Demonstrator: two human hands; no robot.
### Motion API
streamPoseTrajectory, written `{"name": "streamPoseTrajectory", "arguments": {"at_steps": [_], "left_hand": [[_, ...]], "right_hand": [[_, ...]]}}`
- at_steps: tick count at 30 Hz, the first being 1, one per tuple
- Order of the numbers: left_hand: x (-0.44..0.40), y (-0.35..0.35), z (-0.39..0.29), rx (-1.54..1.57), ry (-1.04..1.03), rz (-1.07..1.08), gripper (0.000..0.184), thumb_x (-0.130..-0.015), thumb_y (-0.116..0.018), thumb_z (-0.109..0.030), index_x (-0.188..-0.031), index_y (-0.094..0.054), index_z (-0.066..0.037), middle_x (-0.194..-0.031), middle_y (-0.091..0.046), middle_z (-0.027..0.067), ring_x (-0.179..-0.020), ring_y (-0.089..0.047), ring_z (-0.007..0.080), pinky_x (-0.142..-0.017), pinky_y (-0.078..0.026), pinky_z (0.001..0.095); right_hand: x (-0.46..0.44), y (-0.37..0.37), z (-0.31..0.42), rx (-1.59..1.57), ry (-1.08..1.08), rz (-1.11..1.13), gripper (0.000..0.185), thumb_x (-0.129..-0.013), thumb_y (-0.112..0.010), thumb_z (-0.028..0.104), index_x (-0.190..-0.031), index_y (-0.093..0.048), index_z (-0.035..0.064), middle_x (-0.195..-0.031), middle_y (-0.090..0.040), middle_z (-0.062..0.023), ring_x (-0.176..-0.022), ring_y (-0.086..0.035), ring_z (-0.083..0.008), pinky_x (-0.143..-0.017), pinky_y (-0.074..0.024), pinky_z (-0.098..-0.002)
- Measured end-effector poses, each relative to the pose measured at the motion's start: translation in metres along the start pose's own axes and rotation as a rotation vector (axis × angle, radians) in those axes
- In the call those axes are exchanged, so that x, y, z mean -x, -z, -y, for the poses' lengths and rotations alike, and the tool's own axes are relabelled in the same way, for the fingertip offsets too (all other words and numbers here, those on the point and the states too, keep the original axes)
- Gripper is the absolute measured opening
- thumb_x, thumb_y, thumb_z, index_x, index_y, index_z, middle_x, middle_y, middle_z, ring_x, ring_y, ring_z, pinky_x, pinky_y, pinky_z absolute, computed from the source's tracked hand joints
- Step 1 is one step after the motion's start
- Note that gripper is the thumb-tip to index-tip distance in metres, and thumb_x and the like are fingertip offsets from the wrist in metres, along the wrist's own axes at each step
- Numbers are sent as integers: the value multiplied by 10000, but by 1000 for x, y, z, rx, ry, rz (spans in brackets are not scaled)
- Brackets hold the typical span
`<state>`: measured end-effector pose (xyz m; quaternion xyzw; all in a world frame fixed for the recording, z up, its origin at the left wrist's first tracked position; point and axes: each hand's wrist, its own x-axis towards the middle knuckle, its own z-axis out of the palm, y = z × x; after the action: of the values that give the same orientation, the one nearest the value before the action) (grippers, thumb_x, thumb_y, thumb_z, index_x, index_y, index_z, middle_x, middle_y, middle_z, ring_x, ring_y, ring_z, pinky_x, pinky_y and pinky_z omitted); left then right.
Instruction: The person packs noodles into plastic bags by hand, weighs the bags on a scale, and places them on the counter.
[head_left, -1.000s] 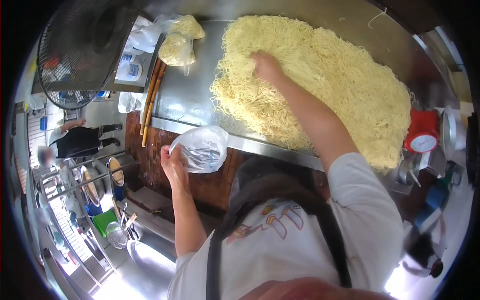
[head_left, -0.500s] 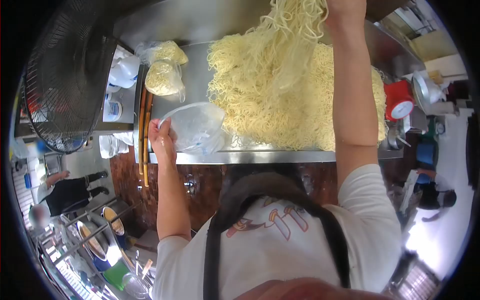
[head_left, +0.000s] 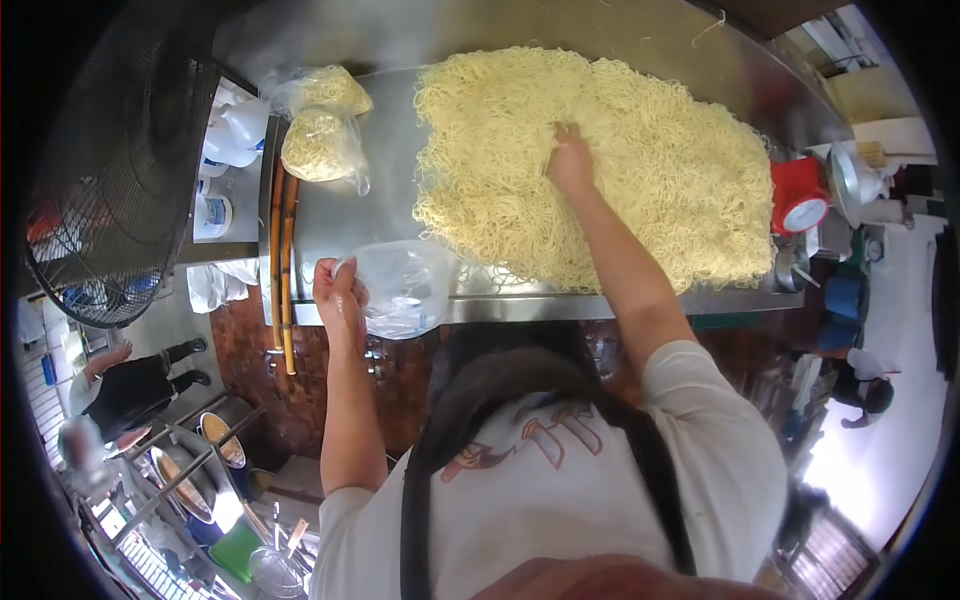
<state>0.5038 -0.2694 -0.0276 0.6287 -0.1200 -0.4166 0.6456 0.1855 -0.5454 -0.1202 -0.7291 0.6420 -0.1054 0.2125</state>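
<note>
A wide heap of pale yellow noodles (head_left: 500,150) covers much of the steel table. My right hand (head_left: 571,165) is down in the middle of this heap, its fingers curled into the strands and their tips buried. At the table's front edge, my left hand (head_left: 340,290) pinches the rim of a clear plastic bag (head_left: 405,290). The bag hangs with its mouth spread, and no noodles show inside it. Behind it, two knotted bags of noodles (head_left: 318,145) sit near the table's left side.
Two long bamboo poles (head_left: 288,270) lie along the left edge. A red scale (head_left: 798,197) stands right of the heap. A large fan (head_left: 105,200) is at the left. Two other people, one in a dark apron (head_left: 130,385), are at the far left and far right.
My right hand has come down from the far side, where it held up a long bunch of noodles, into the heap. My left hand and the bag have moved slightly closer to me.
</note>
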Motion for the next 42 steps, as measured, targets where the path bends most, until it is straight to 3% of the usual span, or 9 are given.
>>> {"name": "streamPoseTrajectory", "arguments": {"at_steps": [9, 15, 20, 21, 26, 30, 38, 40, 42], "left_hand": [[-37, -34, -44, -53, -148, 71, 215, -911, -672, -106, -847, -471, -145, -605, -398, -75, -473, -321, 27, -423, -230, 222], [-109, -104, -90, -358, -433, 99, 299, -894, -727, -301, -766, -525, -122, -600, -431, -63, -506, -379, 45, -455, -282, 251], [-189, -161, -94, -540, -759, -17, 357, -927, -693, -399, -796, -580, -87, -580, -433, -37, -516, -393, 79, -486, -309, 272], [-188, -172, -91, -504, -787, -1, 402, -933, -673, -394, -808, -575, -25, -615, -473, 74, -586, -436, 200, -579, -362, 362], [-27, -232, -130, -428, -901, 212, 280, -969, -599, -244, -848, -593, 9, -694, -565, 204, -629, -526, 349, -619, -434, 421], [49, -176, -105, -393, -1564, 548, 130, -783, -684, -43, -905, -652, -13, -676, -575, 159, -572, -571, 346, -520, -459, 424], [-13, -63, 42, -928, -735, 228, 148, -847, -601, 4, -987, -629, -36, -726, -627, 212, -641, -633, 400, -572, -491, 441], [-32, -35, 80, -959, -524, 104, 142, -893, -563, 6, -1014, -619, -41, -710, -622, 222, -641, -638, 401, -578, -491, 430], [-39, -20, 104, -967, -473, 50, 142, -923, -533, -8, -1032, -615, -47, -695, -616, 227, -653, -637, 408, -596, -496, 432]], "right_hand": [[-2, 241, 72, -838, 145, -593, 423, -817, -779, 93, -1169, -592, -49, -1059, -689, -93, -1013, -663, -239, -880, -542, -380], [39, 380, 155, -1200, 780, -586, 348, -853, -739, 105, -1163, -617, 3, -1076, -668, -89, -977, -652, -218, -836, -539, -359], [40, 336, 120, -674, 652, -432, 374, -832, -759, 100, -1166, -623, 1, -1143, -647, -109, -1031, -640, -223, -885, -529, -358], [41, 313, 116, -588, 654, -355, 380, -828, -763, 99, -1167, -624, 1, -1156, -643, -113, -1042, -638, -224, -894, -527, -358], [62, 206, 107, -508, 732, -10, 407, -807, -783, 94, -1171, -630, -1, -1223, -622, -133, -1097, -626, -229, -943, -516, -357], [49, 124, 135, -709, 642, 220, 412, -828, -752, 101, -1212, -624, 23, -1232, -620, -145, -1113, -622, -240, -967, -501, -372], [43, -16, 172, -572, 374, 745, 428, -895, -660, 121, -1318, -605, 89, -1223, -624, -167, -1126, -619, -268, -1004, -465, -415], [68, -32, 116, -226, 814, 482, 353, -922, -580, 131, -1270, -631, 100, -1200, -641, -197, -1104, -632, -302, -987, -475, -424], [94, -44, 95, 260, 783, 212, 319, -906, -572, 108, -1213, -658, 92, -1194, -644, -212, -1088, -632, -328, -970, -488, -420]]}}
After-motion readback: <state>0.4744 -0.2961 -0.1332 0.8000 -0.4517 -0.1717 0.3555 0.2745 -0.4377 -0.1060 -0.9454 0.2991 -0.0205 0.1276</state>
